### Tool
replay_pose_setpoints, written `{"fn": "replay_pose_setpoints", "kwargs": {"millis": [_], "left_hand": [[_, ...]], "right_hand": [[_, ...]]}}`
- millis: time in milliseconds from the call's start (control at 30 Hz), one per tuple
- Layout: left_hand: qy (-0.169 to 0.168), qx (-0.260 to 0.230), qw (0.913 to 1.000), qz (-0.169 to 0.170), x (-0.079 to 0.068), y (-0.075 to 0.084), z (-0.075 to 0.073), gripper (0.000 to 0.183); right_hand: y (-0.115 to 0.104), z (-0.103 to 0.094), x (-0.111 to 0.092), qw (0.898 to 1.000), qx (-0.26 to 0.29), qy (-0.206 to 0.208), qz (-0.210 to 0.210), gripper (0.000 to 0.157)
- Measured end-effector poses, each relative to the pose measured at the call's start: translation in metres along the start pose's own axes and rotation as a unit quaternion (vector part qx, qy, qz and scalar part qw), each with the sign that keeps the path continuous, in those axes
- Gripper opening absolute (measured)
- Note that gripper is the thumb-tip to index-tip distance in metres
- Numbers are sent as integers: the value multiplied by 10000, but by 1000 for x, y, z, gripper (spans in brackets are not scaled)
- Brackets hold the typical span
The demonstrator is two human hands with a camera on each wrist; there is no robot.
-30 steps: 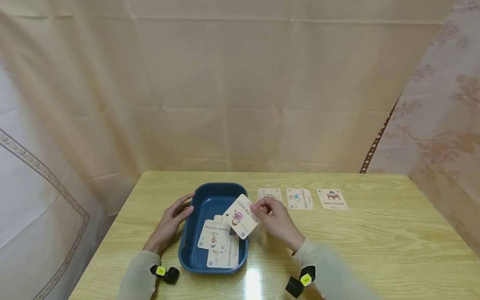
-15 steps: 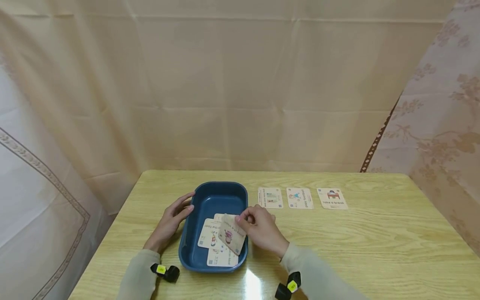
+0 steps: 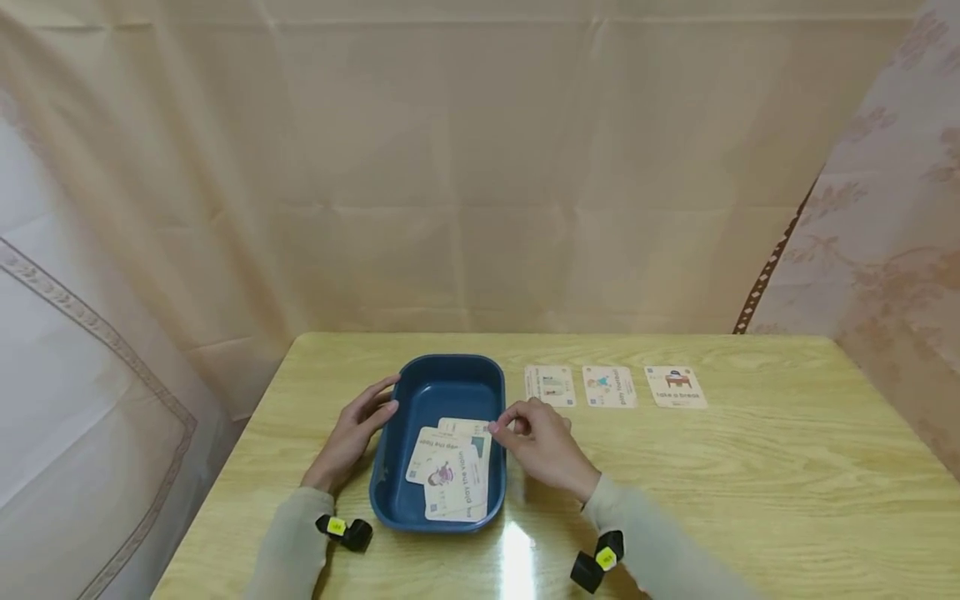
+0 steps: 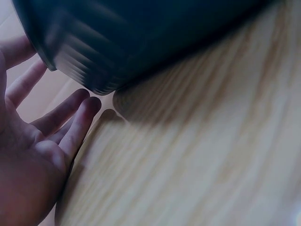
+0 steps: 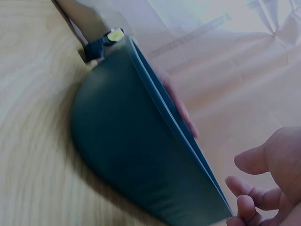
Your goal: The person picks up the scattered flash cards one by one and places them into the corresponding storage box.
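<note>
In the head view a blue tub (image 3: pixel 439 392) stands on the table with several picture cards in its near half. On top lies the "play the violin" card (image 3: pixel 447 475), over the "sweep the floor" card (image 3: pixel 423 442). My left hand (image 3: pixel 352 433) rests at the tub's left rim; its fingers are loosely extended in the left wrist view. My right hand (image 3: pixel 543 446) is at the tub's right rim, fingertips just over it. Nothing shows between its thumb (image 5: pixel 253 160) and bent fingers in the right wrist view.
Along the back of the wooden table (image 3: pixel 675 483), right of the tub, three cards lie in a row: one with a green picture (image 3: pixel 550 386), a "play football" card (image 3: pixel 609 387) and a "take a break" card (image 3: pixel 676 387). A beige curtain (image 3: pixel 487 167) hangs behind.
The right hand brought the "play the violin" card down into the tub and let go of it; the card now lies on the others. The left hand stays at the rim.
</note>
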State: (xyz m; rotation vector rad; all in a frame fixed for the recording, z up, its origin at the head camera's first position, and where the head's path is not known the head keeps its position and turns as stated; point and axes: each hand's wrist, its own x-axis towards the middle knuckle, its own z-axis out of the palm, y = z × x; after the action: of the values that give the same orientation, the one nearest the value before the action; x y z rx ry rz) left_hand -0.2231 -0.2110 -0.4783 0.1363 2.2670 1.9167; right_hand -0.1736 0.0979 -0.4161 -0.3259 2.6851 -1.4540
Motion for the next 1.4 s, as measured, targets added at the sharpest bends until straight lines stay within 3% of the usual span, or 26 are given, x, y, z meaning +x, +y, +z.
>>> {"fn": "replay_pose_setpoints", "kwargs": {"millis": [267, 700, 1067, 1400], "left_hand": [[-20, -30, 9999, 95, 1, 1, 0, 53], [-90, -112, 9998, 141, -5, 1, -3, 52], [-92, -69, 9999, 3, -8, 1, -4, 53], [-48, -113, 9999, -49, -9, -1, -5, 54]], "right_hand": [[26, -35, 2, 9994, -149, 313, 20, 11], [80, -99, 5, 9941, -591, 779, 464, 26], [123, -143, 2, 9877, -1083, 712, 871, 54], [153, -166, 7, 9808, -1333, 627, 1281, 65]]}}
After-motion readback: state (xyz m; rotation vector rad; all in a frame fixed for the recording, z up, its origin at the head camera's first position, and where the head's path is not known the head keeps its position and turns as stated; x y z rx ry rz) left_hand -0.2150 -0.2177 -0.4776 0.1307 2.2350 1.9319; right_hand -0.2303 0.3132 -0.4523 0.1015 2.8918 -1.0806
